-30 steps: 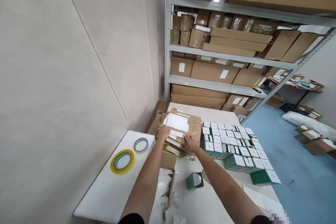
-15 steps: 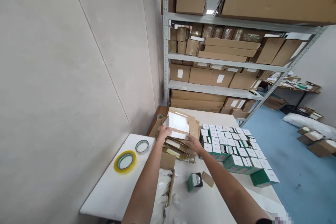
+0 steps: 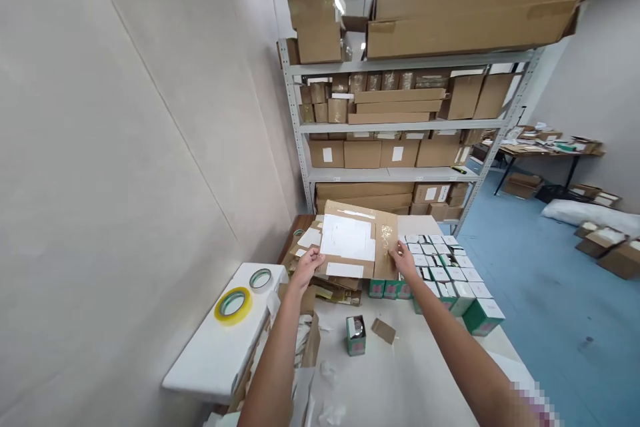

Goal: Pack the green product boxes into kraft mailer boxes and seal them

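A flattened cardboard box (image 3: 383,263) is held up and tilted between my two hands, a large white label (image 3: 348,237) stuck on its face. My left hand (image 3: 307,264) grips its left edge, while my right hand (image 3: 403,259) pinches the right edge beside a strip of clear tape. Beneath lies a stack of flattened cardboard (image 3: 336,292), partly covered by the held piece. Rows of green-and-white small boxes (image 3: 440,273) stand right of my right hand. Nearer to me, one open green box (image 3: 356,337) stands next to a small cardboard scrap (image 3: 384,330).
Two tape rolls, one yellow (image 3: 233,306) and one clear (image 3: 261,279), lie on a white surface (image 3: 215,353) along the wall. An open carton (image 3: 311,341) with white wrapping is near my left forearm. Loaded metal shelving (image 3: 395,174) stands behind the table (image 3: 400,373).
Both hands have lifted the flattened cardboard off the stack and shifted it slightly right, so more of it faces me. The view has tilted upward, showing more of the ceiling.
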The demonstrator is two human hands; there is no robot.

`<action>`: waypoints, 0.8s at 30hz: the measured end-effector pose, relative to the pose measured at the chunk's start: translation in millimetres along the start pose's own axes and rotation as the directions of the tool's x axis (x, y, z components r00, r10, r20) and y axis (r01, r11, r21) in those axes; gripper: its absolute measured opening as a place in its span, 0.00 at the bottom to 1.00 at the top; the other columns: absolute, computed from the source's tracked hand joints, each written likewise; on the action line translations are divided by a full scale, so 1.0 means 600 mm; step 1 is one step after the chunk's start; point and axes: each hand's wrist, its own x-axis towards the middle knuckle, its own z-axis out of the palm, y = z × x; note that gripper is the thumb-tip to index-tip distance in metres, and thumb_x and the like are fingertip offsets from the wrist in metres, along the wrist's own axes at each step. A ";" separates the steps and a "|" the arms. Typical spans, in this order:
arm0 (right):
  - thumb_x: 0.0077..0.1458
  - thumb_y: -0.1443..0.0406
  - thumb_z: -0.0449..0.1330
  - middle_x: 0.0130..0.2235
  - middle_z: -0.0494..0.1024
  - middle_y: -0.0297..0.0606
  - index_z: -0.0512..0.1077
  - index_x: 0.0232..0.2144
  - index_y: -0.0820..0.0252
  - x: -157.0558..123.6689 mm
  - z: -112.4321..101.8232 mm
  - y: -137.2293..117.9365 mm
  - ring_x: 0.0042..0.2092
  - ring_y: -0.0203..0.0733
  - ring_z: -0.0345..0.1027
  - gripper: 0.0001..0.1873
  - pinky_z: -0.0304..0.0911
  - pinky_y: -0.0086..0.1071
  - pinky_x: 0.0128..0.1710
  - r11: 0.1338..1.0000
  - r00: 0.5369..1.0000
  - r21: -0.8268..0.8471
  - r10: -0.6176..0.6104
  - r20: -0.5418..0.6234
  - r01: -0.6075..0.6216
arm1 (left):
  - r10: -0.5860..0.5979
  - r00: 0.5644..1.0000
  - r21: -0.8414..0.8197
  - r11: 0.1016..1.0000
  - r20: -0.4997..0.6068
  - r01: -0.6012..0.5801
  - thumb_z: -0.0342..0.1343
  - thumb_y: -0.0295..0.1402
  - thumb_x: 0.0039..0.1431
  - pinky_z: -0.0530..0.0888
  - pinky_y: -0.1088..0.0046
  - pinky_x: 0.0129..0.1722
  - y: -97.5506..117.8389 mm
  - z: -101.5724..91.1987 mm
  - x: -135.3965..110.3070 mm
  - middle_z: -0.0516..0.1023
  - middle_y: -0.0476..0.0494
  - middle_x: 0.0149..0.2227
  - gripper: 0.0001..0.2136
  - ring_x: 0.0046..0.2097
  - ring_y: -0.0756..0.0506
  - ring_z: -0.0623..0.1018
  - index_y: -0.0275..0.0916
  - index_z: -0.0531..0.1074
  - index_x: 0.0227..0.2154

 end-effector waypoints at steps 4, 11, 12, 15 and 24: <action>0.41 0.52 0.72 0.41 0.85 0.44 0.71 0.53 0.58 -0.055 -0.134 0.007 0.44 0.55 0.80 0.37 0.75 0.44 0.45 0.985 0.999 0.167 -0.040 0.020 0.036 | -0.045 0.997 0.092 0.995 0.062 0.039 0.72 0.50 0.47 0.76 0.69 0.40 -0.020 0.073 -0.055 0.83 0.44 0.36 0.22 0.37 0.44 0.81 0.39 0.73 0.35; 0.38 0.52 0.74 0.33 0.81 0.35 0.67 0.51 0.54 -0.202 -0.325 0.092 0.37 0.54 0.80 0.39 0.75 0.43 0.38 0.980 0.998 0.192 0.040 0.048 -0.048 | -0.158 0.985 0.176 0.974 0.063 0.145 0.70 0.46 0.46 0.77 0.64 0.43 -0.100 0.199 -0.127 0.84 0.41 0.38 0.28 0.41 0.41 0.83 0.38 0.74 0.49; 0.38 0.52 0.74 0.33 0.81 0.35 0.67 0.51 0.54 -0.222 -0.341 0.103 0.37 0.54 0.80 0.39 0.75 0.43 0.38 0.983 0.998 0.176 0.048 0.034 -0.053 | -0.160 0.986 0.194 0.969 0.037 0.150 0.69 0.45 0.46 0.77 0.63 0.44 -0.114 0.217 -0.137 0.84 0.40 0.39 0.27 0.42 0.41 0.83 0.37 0.75 0.48; 0.40 0.52 0.72 0.34 0.82 0.37 0.69 0.50 0.54 -0.275 -0.372 0.133 0.37 0.55 0.79 0.36 0.74 0.44 0.38 0.992 0.997 0.100 0.077 0.002 -0.077 | -0.117 0.988 0.285 0.948 -0.099 0.141 0.66 0.41 0.48 0.78 0.62 0.47 -0.158 0.262 -0.176 0.84 0.38 0.41 0.23 0.45 0.39 0.83 0.38 0.75 0.46; 0.46 0.49 0.67 0.43 0.84 0.44 0.75 0.41 0.54 -0.345 -0.393 0.215 0.46 0.55 0.78 0.23 0.73 0.46 0.49 0.991 0.992 -0.057 0.122 -0.020 -0.122 | -0.118 0.949 0.270 0.942 -0.292 0.201 0.65 0.39 0.49 0.77 0.59 0.53 -0.266 0.266 -0.314 0.83 0.39 0.41 0.19 0.47 0.39 0.82 0.38 0.75 0.44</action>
